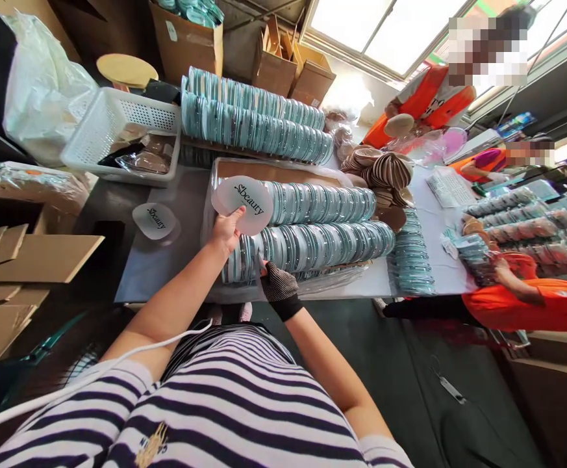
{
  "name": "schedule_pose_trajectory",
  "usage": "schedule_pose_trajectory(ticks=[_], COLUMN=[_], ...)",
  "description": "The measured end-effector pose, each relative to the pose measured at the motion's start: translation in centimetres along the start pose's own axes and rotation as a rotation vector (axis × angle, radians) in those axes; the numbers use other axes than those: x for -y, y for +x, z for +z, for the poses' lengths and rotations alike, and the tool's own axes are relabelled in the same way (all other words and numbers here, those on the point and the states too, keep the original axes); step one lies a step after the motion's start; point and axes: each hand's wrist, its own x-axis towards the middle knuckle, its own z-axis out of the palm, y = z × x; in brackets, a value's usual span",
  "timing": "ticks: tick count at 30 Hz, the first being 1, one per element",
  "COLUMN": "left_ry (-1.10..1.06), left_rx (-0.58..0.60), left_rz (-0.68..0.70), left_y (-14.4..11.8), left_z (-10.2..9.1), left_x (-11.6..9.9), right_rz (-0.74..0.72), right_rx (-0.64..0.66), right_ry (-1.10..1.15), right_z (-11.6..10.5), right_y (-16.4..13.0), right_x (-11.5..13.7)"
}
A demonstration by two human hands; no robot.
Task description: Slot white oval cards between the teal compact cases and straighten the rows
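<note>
My left hand (225, 229) holds up a frosted, teardrop-shaped pouch (243, 203) printed "Sbeauty". My right hand (277, 281), in a black dotted glove, rests its fingers on the near end of a row of round teal-rimmed compacts (312, 246) standing on edge. A second row (322, 203) lies just behind it, both in a cardboard tray (264, 170) on the grey table. Another "Sbeauty" pouch (155, 221) lies flat on the table to the left.
Further compact rows (258, 123) stack behind the tray. A white plastic basket (120, 130) sits back left, cardboard boxes (188, 39) behind. Beige puffs (385, 169) pile at right. Folded cardboard (20, 253) lies left. Co-workers in orange (531, 305) work at the right.
</note>
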Motion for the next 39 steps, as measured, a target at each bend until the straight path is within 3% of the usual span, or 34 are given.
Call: schedule_pose_trajectory(ticks=[3, 6, 9, 14, 18, 20, 24, 26, 28, 31, 33, 36, 39], left_ry=[-0.001, 0.002, -0.002, 0.005, 0.002, -0.004, 0.012, 0.045, 0.082, 0.115, 0.112, 0.098, 0.128], left_rx=[0.003, 0.009, 0.036, 0.024, -0.002, -0.012, -0.011, -0.022, -0.015, 0.055, 0.115, 0.125, 0.089], left_rz=[0.006, 0.009, 0.019, 0.022, 0.025, 0.03, 0.101, 0.144, 0.163, 0.139, 0.113, 0.073, 0.012], left_y=[0.2, 0.4, 0.6, 0.4, 0.2, 0.1, -0.1, -0.2, -0.5, -1.5, -2.4, -3.3, -3.8], left_z=[-0.2, -0.4, -0.5, -0.4, -0.3, -0.3, -0.3, -0.2, 0.0, 0.3, 0.3, 0.0, -0.5], left_x=[0.2, 0.4, 0.6, 0.6, 0.4, 0.4, 1.1, 1.6, 1.8, 1.6, 1.1, 0.7, 0.8], right_rz=[0.031, 0.078, 0.094, 0.088, 0.035, 0.046, 0.065, 0.045, 0.026, -0.039, -0.088, -0.159, -0.287], right_rx=[-0.014, -0.051, -0.002, 0.056, 0.088, 0.186, 0.598, 0.696, 0.534, -0.051, -0.303, -0.388, -0.401], right_ry=[0.039, 0.162, 0.233, 0.05, -0.051, 0.125, 0.831, 0.885, 0.689, 0.517, 0.5, 0.346, 0.188], right_z=[1.8, 2.1, 2.1, 2.3, 2.4, 2.5, 2.4, 1.5, -0.3, -4.2, -6.5, -7.8, -6.7], right_y=[0.2, -0.7, -0.4, 2.3, 2.7, 2.5, 2.6, 3.3, 4.6, 6.9, 7.9, 7.4, 5.6], right_x=[-0.5, -1.2, -1.2, -0.1, -0.2, -0.8, -2.2, -2.6, -2.9, -3.0, -2.9, -1.4, 0.9])
